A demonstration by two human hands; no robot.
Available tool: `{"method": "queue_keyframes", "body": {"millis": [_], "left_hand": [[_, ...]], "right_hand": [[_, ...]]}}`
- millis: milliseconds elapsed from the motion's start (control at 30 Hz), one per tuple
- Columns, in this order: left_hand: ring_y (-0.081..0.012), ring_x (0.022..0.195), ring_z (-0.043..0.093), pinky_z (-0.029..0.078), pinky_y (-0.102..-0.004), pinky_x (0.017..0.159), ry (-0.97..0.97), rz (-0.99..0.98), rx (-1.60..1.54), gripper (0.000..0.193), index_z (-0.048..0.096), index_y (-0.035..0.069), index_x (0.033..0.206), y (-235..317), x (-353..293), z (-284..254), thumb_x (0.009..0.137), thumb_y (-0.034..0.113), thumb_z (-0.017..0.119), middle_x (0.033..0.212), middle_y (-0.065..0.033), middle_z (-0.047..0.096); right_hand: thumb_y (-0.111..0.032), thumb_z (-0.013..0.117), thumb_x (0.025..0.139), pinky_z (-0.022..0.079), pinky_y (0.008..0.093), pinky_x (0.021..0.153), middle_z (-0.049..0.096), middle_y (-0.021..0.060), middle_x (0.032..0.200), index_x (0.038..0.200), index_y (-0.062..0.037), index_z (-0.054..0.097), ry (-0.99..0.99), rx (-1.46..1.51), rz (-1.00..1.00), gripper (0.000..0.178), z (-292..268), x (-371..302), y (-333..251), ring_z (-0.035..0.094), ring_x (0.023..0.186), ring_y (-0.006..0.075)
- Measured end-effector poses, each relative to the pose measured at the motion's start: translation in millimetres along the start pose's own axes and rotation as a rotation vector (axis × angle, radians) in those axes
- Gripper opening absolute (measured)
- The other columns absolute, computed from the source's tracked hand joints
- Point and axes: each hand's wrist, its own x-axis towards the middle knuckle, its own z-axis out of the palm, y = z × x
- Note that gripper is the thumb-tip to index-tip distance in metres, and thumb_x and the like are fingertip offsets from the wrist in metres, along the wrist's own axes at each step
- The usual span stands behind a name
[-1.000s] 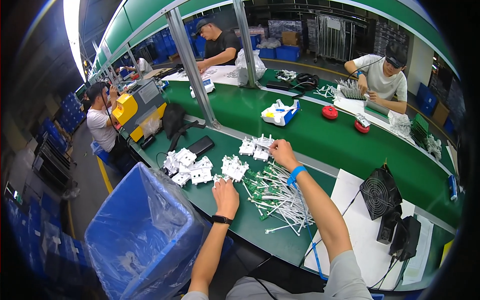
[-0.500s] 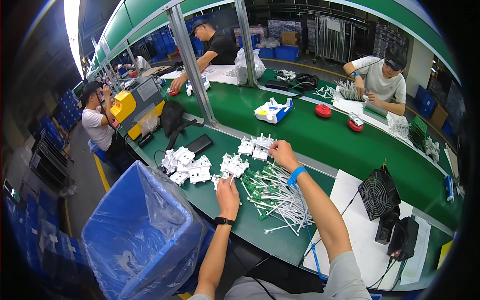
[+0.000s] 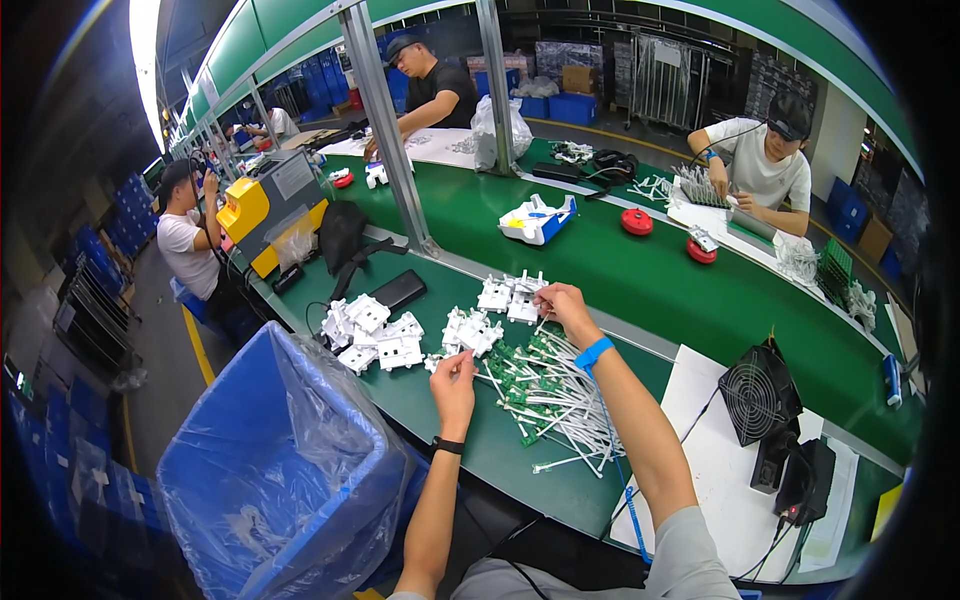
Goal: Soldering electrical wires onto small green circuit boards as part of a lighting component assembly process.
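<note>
carried leftward on the green belt (image 3: 620,277) since the earlier frame: blue-and-white casing (image 3: 524,231) and red discs (image 3: 636,222). in head view, see left hand (image 3: 454,388), fingertips drawn close together just nearer than middle white housings (image 3: 472,331); cannot tell if pinching anything. see right hand (image 3: 568,312), fingers bunched beside far white housings (image 3: 508,294); cannot tell if gripping one. between hands, rightward, green-ended white cables (image 3: 570,400).

6 o'clock: left hand (image 3: 453,392), anything between its fingertips too small to tell | 3 o'clock: right hand (image 3: 568,312) hides edge of white plastic part (image 3: 522,308), contact unclear | 8 o'clock: blue bin (image 3: 232,405), cut off by lower edge | 10 o'clock: distant worker (image 3: 281,123), hands too small to tell | 11 o'clock: co-worker's forearm (image 3: 424,117), partly behind metal post (image 3: 382,120)
</note>
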Motion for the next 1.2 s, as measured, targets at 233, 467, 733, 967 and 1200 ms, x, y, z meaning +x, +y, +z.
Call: {"method": "queue_keyframes", "body": {"millis": [233,467,733,967,1200], "left_hand": [[-0.0182,0.071,0.066,0.052,-0.0311,0.067,-0.086,0.117,0.373,0.024,0.072,-0.001,0.099,26,-3,7,0.082,0.015,0.078,0.081,-0.0101,0.067],[-0.0306,0.071,0.067,0.053,-0.0386,0.066,-0.159,0.196,0.661,0.023,0.071,-0.001,0.088,26,6,17,0.081,0.020,0.078,0.080,-0.0162,0.068],[-0.0395,0.073,0.067,0.051,-0.0447,0.066,-0.178,0.133,0.750,0.023,0.072,-0.003,0.084,25,10,15,0.083,0.020,0.074,0.076,-0.0214,0.069],[-0.0296,0.063,0.066,0.051,-0.0396,0.062,-0.184,0.028,0.553,0.024,0.075,-0.001,0.091,23,23,8,0.092,0.021,0.064,0.071,-0.0154,0.069],[-0.0174,0.056,0.052,0.041,-0.0336,0.056,-0.029,0.048,0.407,0.035,0.066,-0.005,0.085,18,35,13,0.101,0.023,0.051,0.060,-0.0077,0.054]], "right_hand": [[-0.012,0.056,0.089,0.048,0.0260,0.064,0.065,0.0039,0.076,0.084,-0.0018,0.066,-0.068,-0.140,-0.055,0.016,2,7,4,0.057,0.069,0.0109],[-0.013,0.054,0.090,0.043,0.0250,0.059,0.070,0.0053,0.081,0.085,-0.0007,0.067,-0.110,-0.210,-0.028,0.019,13,14,11,0.056,0.069,0.0101],[-0.013,0.054,0.093,0.045,0.0256,0.062,0.072,0.0058,0.087,0.101,0.0022,0.072,-0.114,-0.236,-0.005,0.025,19,8,7,0.059,0.073,0.0095],[-0.010,0.055,0.095,0.044,0.0249,0.059,0.068,0.0049,0.080,0.104,0.0057,0.072,-0.006,-0.046,0.142,0.025,15,26,9,0.057,0.066,0.0099],[-0.006,0.054,0.091,0.036,0.0280,0.054,0.062,0.0043,0.074,0.089,0.0056,0.072,0.228,-0.144,-0.237,0.021,27,45,1,0.049,0.062,0.0104]]}}
